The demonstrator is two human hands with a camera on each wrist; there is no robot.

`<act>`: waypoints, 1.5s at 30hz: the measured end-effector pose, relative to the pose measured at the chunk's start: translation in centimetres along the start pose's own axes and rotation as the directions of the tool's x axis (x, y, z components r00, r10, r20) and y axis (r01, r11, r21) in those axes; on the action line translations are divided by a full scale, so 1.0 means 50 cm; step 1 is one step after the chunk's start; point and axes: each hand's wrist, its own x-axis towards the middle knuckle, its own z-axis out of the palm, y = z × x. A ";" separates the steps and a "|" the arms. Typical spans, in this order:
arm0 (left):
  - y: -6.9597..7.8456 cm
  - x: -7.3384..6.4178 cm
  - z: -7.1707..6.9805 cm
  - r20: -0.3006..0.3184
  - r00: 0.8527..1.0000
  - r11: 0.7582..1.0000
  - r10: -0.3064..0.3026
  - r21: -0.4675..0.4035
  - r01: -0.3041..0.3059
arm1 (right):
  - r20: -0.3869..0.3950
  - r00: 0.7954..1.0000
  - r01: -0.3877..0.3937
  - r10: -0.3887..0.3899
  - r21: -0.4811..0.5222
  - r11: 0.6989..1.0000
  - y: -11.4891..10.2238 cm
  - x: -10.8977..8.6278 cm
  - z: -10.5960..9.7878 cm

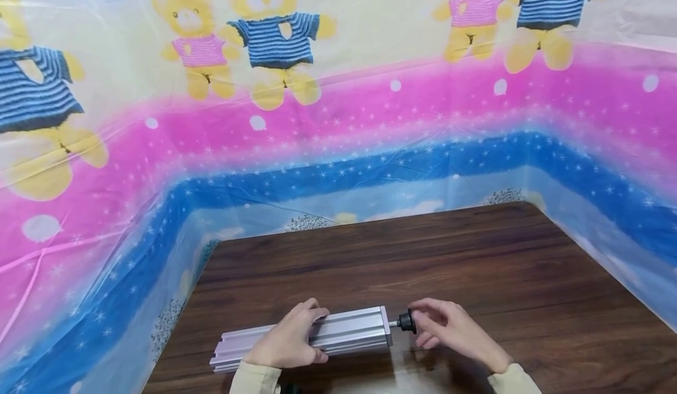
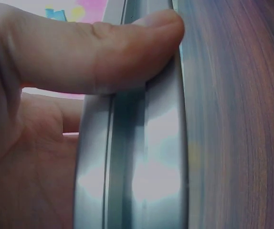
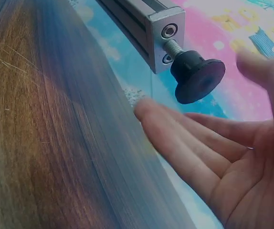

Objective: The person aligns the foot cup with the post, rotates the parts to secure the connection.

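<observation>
A silver aluminium extrusion profile [image 1: 353, 327] with long slots lies sideways over the table. My left hand [image 1: 288, 340] grips it near its middle; in the left wrist view the thumb [image 2: 127, 52] lies across the slotted face. Out of the profile's right end plate [image 3: 163, 40] sticks a threaded stud [image 3: 173, 48] carrying a black levelling foot [image 3: 199, 76] with a round base. Beside that foot is my right hand [image 1: 457, 330]. Its fingers [image 3: 189, 148] are spread and relaxed, apart from the foot in the right wrist view, and they hold nothing.
Beneath the hands is a dark wood-grain table [image 1: 423, 264]. A printed sheet [image 1: 338, 141] with teddy bears and pink and blue bands hangs along the table's back and sides. Two bolt heads, one of them at the upper part [image 3: 169, 30], show in the end plate.
</observation>
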 end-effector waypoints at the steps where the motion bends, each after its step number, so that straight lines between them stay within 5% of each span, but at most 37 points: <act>1: 0.001 0.001 0.000 -0.007 1.000 1.000 0.003 0.005 -0.003 | -0.007 1.000 0.026 -0.026 -0.005 1.000 0.000 -0.002 0.000; 6: -0.001 0.004 0.000 -0.008 1.000 1.000 0.001 0.005 -0.001 | -0.023 0.983 0.179 -0.180 -0.017 0.984 0.003 -0.003 0.002; 9: -0.002 0.004 0.001 0.014 1.000 1.000 -0.015 -0.006 0.015 | -0.024 0.980 0.198 -0.199 -0.037 0.979 0.006 -0.001 0.003; 18: 0.004 0.006 0.004 0.027 1.000 1.000 -0.006 -0.011 0.006 | 0.024 0.999 0.031 -0.031 0.021 0.999 0.008 0.000 -0.001; 31: 0.009 0.013 0.006 0.049 0.999 1.000 -0.001 -0.026 0.003 | 0.041 0.993 -0.109 0.109 0.002 0.994 0.006 0.001 -0.004; 41: 0.001 0.011 0.007 0.026 1.000 1.000 0.008 0.000 -0.008 | 0.002 0.996 0.086 -0.086 -0.040 0.996 0.006 -0.007 -0.004; 45: -0.005 0.010 0.009 0.036 0.999 1.000 0.000 -0.028 0.001 | -0.006 0.994 0.106 -0.107 -0.070 0.992 0.006 -0.002 -0.003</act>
